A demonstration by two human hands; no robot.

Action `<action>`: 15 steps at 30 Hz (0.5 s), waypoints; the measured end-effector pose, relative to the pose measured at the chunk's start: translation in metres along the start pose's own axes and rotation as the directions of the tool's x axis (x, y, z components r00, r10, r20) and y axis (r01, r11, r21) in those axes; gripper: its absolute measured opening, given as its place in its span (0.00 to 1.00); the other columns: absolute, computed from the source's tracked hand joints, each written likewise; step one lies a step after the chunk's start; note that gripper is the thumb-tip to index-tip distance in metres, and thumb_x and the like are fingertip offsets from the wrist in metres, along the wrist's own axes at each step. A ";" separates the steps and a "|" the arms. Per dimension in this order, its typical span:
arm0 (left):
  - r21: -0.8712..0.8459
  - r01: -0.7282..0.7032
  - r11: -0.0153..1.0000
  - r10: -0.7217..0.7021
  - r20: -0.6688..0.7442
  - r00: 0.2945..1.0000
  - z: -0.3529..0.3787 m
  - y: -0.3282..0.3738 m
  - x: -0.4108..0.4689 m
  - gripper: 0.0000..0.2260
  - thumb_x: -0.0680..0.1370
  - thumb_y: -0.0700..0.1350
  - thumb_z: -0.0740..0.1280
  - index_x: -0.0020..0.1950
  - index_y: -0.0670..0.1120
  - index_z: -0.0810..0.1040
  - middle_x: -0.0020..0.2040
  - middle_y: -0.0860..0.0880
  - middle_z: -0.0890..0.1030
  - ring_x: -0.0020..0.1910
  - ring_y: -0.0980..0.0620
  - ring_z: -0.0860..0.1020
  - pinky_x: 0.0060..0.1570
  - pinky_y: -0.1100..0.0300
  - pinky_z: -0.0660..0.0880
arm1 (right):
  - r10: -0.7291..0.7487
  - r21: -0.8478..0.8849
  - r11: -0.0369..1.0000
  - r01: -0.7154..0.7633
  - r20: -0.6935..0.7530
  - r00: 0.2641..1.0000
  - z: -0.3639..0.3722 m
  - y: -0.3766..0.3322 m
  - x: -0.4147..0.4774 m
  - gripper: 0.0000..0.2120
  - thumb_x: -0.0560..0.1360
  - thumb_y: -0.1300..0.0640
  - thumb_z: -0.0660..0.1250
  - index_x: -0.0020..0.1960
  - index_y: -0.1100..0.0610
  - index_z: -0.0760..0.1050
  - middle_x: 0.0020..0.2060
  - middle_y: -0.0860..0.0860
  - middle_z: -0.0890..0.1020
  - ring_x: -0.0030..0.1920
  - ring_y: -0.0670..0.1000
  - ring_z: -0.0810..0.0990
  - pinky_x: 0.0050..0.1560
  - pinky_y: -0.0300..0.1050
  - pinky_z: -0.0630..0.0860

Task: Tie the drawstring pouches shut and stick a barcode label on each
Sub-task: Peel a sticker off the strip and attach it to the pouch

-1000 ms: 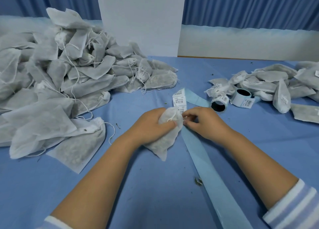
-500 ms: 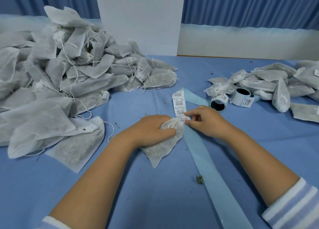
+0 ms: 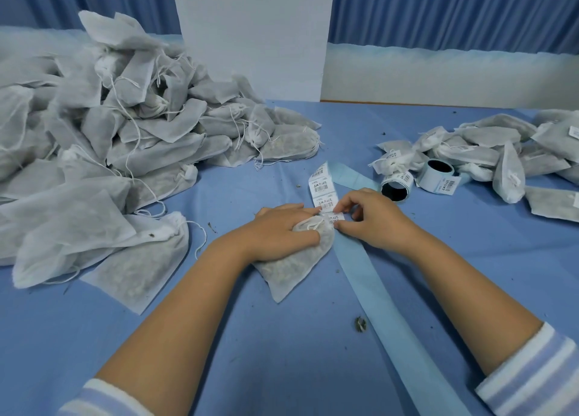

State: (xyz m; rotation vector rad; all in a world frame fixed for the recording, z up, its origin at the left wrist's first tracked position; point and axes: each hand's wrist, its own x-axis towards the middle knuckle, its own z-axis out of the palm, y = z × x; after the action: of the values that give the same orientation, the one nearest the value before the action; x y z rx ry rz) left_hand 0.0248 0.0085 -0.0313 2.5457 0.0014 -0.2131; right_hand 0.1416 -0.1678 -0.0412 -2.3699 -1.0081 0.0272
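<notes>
You are labelling: left hand [image 3: 282, 231] gripping the pouch [image 3: 294, 267], right hand [image 3: 374, 220] pinching a label [image 3: 337, 217], which probably needs peeling free next.

Barcodes over a line of print, seemingly Chinese characters too small to read, stand on the label strip [image 3: 322, 190] at the fingertips of the right hand [image 3: 376, 223] and on the label rolls [image 3: 445, 185] just beyond it.

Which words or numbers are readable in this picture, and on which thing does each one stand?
No text can be read for certain.
Labels on the strip: barcodes and small print, too blurred.
Label pinched by the right hand: too small.
Rolls of labels: barcodes only, print unreadable.
Labels on finished pouches: too small.
</notes>
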 end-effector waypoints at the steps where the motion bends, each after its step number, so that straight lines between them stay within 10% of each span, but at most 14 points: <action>1: -0.012 0.003 1.000 -0.003 0.006 1.000 0.001 -0.001 0.001 0.31 0.70 0.61 0.55 0.74 0.61 0.66 0.76 0.65 0.62 0.77 0.62 0.54 0.68 0.61 0.47 | -0.006 -0.015 1.000 0.006 -0.011 1.000 0.001 0.000 -0.001 0.07 0.72 0.56 0.73 0.47 0.49 0.77 0.45 0.46 0.73 0.40 0.42 0.73 0.42 0.26 0.66; 9: -0.044 -0.001 0.999 0.001 0.015 1.000 0.002 0.000 0.000 0.29 0.71 0.60 0.55 0.73 0.65 0.65 0.73 0.70 0.62 0.77 0.62 0.54 0.66 0.61 0.47 | -0.146 -0.009 0.989 0.146 -0.067 0.987 0.000 -0.002 -0.004 0.03 0.71 0.62 0.71 0.42 0.56 0.79 0.42 0.51 0.80 0.46 0.51 0.77 0.49 0.44 0.73; 15: -0.058 0.005 0.998 -0.005 -0.001 1.000 0.003 -0.001 0.000 0.31 0.70 0.61 0.56 0.75 0.61 0.65 0.76 0.66 0.61 0.77 0.63 0.52 0.66 0.62 0.46 | 0.027 0.239 0.971 -0.011 -0.065 0.997 0.001 -0.003 -0.003 0.05 0.75 0.60 0.65 0.42 0.53 0.72 0.37 0.51 0.80 0.32 0.41 0.72 0.34 0.31 0.68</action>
State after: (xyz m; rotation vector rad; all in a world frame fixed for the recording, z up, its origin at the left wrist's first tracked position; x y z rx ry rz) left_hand 0.0247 0.0076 -0.0339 2.4886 0.0145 -0.2113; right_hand 0.1373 -0.1681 -0.0410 -2.1465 -0.8967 0.0703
